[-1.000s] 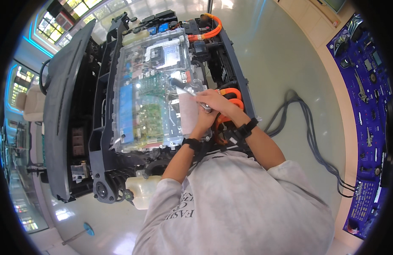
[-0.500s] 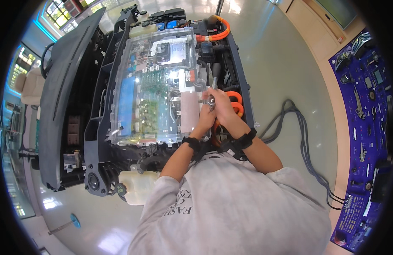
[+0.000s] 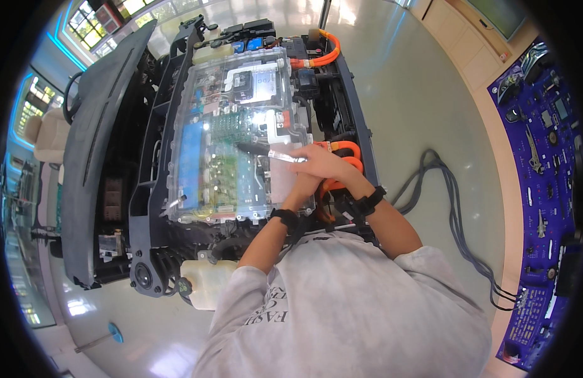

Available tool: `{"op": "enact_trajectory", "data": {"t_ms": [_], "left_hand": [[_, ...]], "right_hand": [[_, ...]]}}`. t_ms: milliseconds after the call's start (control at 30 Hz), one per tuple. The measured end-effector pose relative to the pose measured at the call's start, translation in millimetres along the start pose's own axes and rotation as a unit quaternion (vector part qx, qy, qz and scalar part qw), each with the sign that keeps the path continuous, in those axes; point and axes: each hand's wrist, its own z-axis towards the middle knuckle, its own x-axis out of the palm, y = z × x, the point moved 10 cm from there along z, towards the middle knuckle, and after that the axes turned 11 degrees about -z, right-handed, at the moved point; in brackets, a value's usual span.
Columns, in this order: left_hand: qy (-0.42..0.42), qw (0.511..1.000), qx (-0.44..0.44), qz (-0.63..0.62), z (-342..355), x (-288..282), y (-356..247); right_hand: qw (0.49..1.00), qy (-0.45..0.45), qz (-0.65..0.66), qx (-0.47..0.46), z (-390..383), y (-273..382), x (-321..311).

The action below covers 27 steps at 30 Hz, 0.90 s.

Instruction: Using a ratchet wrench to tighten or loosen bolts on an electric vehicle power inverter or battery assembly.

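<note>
A ratchet wrench (image 3: 269, 153) with a black handle and shiny metal shank lies level above a clear cover (image 3: 206, 135), its handle pointing left. My right hand (image 3: 330, 162) is closed over the wrench's head end. Under it is my left hand (image 3: 306, 186), at the cover's right edge; its fingers are hidden by the right hand, so its grip does not show. Green circuit boards (image 3: 231, 129) and a blue block (image 3: 189, 154) show through the cover. Orange cables (image 3: 349, 150) loop just right of my hands.
The covered unit sits in a dark frame (image 3: 364, 120). A dashboard (image 3: 105, 145) stands to the left. A whitish tank (image 3: 206, 280) is at the near left. Dark cables (image 3: 452, 208) run across the floor to a purple display board (image 3: 537, 189) on the right.
The wrench's handle has swung from pointing away from me to pointing left over the cover. My right hand has turned with it and now hides the wrench's head and the left fingers.
</note>
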Motion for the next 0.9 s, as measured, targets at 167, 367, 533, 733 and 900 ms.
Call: {"op": "enact_trajectory", "data": {"t_ms": [167, 367, 533, 733, 900], "left_hand": [[-0.042, 0.994, 0.092, 0.031, -7.0, -3.7, -18.1], [-0.072, 0.983, 0.042, -0.161, -0.3, 0.6, -48.2], [-0.041, 0.996, -0.041, -0.067, -2.8, 6.9, -51.2], [-0.053, 0.997, -0.014, -0.047, -0.2, 1.3, -41.7], [-0.064, 0.982, 0.036, -0.175, 3.2, 10.3, -60.2]], "right_hand": [[0.986, 0.049, -0.128, -0.098, 12.0, 15.4, 17.2], [0.97, -0.177, -0.148, 0.081, 4.3, -18.9, -41.6], [0.914, -0.223, -0.308, 0.142, -29.9, -12.3, -78.2], [0.911, -0.177, -0.325, 0.179, -32.2, -8.4, -85.1], [0.917, -0.168, -0.342, 0.115, -8.3, 7.9, -60.9]]}}
